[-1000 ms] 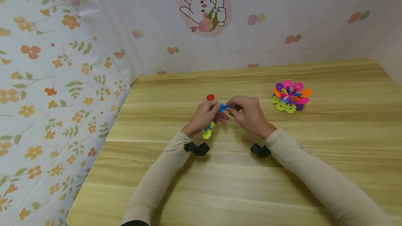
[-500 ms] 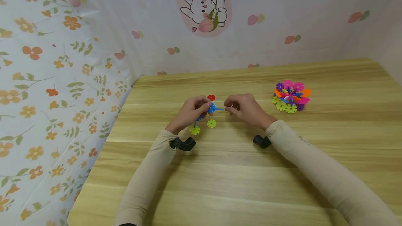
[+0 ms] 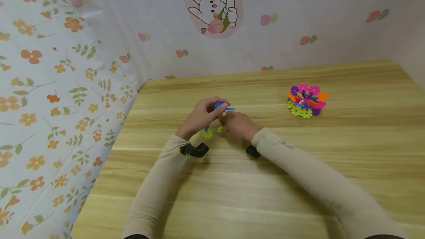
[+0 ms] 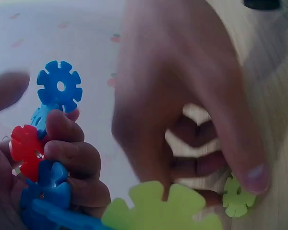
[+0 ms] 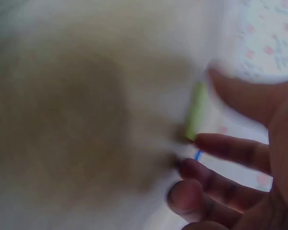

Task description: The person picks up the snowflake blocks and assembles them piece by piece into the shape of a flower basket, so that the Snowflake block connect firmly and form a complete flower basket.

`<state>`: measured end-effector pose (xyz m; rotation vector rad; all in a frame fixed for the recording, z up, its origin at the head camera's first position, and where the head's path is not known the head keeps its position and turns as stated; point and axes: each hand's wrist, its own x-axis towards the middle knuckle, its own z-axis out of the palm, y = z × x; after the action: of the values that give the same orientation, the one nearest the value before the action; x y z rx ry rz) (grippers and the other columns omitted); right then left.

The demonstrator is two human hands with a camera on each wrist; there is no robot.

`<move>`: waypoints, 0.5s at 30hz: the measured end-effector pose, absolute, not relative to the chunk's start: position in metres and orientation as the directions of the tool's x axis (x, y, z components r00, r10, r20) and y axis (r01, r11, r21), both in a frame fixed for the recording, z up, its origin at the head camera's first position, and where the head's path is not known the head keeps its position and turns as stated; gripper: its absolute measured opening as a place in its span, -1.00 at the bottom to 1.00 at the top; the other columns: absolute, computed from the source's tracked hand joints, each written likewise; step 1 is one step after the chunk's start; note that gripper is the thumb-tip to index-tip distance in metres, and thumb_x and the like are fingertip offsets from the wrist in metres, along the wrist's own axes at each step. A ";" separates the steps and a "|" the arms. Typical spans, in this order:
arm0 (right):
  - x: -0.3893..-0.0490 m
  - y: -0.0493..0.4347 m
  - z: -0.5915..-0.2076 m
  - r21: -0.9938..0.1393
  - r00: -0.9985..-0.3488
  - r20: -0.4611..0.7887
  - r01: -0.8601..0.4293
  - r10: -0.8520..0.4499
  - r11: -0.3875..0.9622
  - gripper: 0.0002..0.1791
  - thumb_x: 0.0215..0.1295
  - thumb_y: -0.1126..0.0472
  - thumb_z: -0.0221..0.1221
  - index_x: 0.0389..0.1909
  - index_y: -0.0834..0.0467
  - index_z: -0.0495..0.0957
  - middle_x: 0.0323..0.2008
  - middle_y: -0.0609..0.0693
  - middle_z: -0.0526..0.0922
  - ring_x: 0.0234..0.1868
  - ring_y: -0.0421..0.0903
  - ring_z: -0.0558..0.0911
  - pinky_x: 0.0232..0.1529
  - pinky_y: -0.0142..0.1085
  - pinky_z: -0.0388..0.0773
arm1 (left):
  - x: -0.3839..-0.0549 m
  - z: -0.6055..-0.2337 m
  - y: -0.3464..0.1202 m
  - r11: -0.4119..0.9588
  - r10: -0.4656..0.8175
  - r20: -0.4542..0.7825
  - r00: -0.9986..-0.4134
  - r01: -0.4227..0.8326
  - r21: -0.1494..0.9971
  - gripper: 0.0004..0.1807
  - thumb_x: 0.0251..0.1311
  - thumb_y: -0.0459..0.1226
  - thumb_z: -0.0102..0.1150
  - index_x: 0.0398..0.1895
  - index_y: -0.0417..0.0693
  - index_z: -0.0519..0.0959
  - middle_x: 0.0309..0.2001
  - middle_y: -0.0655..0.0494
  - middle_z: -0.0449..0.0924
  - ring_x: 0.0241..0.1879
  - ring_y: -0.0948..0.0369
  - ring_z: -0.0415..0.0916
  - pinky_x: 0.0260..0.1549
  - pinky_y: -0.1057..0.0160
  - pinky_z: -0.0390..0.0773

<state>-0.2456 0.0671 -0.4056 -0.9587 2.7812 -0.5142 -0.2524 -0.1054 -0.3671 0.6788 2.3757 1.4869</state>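
Observation:
My left hand (image 3: 198, 116) holds a joined chain of notched plastic snowflake discs above the table. In the left wrist view, its curled fingers lie round a red disc (image 4: 26, 151) and blue ones, with a blue disc (image 4: 60, 86) standing above them. A large yellow-green disc (image 4: 161, 211) sits at the chain's near end. My right hand (image 3: 238, 124), blurred by motion, reaches below the chain to a loose yellow-green disc (image 3: 221, 129) on the table. Its thumb tip overlaps that disc (image 4: 237, 196) in the left wrist view, while thumb and fingers stand apart in the right wrist view.
A flower-like cluster of interlocked discs (image 3: 306, 100), in pink, orange, purple and yellow-green, stands on the wooden table (image 3: 358, 128) at the back right. Patterned cloth (image 3: 149, 21) hangs behind the table and along its left side.
My right hand has come away from the blue piece it was pinching and moved down and left to the loose yellow-green disc. The left hand, first drawn left, still holds the chain.

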 end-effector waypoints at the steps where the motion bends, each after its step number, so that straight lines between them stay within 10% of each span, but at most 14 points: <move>1: -0.245 0.065 -0.407 -0.376 -0.788 -0.039 -0.559 -0.615 0.740 -0.70 0.27 0.09 0.35 -0.20 0.21 0.53 -0.25 0.04 0.58 -0.24 -0.05 0.59 -0.25 -0.18 0.62 | -0.252 -0.367 -0.105 0.371 0.524 0.040 -0.851 0.270 0.889 -0.71 0.47 -0.11 0.07 0.09 0.01 0.62 -0.20 0.02 0.66 -0.31 -0.07 0.48 -0.33 0.26 0.46; 9: -0.256 0.093 -0.399 -0.520 -0.781 -0.163 -0.452 -0.603 0.725 -0.89 0.16 0.40 0.25 -0.29 0.21 0.55 -0.35 0.04 0.60 -0.33 -0.09 0.49 -0.25 -0.26 0.48 | -0.248 -0.366 -0.106 0.369 0.541 0.049 -0.840 0.289 0.883 -0.77 0.34 -0.15 0.26 0.00 0.02 0.63 -0.14 0.01 0.66 -0.20 -0.22 0.58 -0.27 0.30 0.58; 15: -0.246 0.124 -0.394 -0.653 -0.803 -0.008 -0.447 -0.596 0.611 -0.90 0.31 0.36 0.25 -0.19 0.21 0.56 -0.46 -0.03 0.60 -0.48 -0.18 0.47 -0.36 -0.34 0.43 | -0.243 -0.366 -0.105 0.397 0.529 0.058 -0.847 0.307 0.865 -0.75 0.33 -0.13 0.26 0.00 0.01 0.63 -0.17 0.02 0.66 -0.28 0.05 0.60 -0.30 0.30 0.59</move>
<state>-0.2464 0.1245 -0.3941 -0.8591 2.6122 -0.9670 -0.2432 -0.1046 -0.3655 0.7396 2.4281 1.4303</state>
